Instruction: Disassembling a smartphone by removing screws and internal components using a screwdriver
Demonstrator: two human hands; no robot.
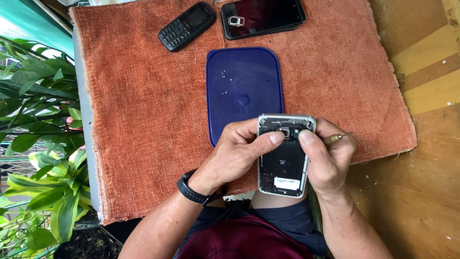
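smartphone (262,17) top cut by frame edge, screwdriver (334,138) mostly hidden in right hand (328,160), specks on blue lid (243,86) too small to tell

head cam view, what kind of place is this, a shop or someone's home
Probably an informal phone-repair spot at home or on a porch, not a fitted shop. A rust-orange cloth serves as work mat, with a keypad phone and a blue lid on it. Potted plants stand alongside.
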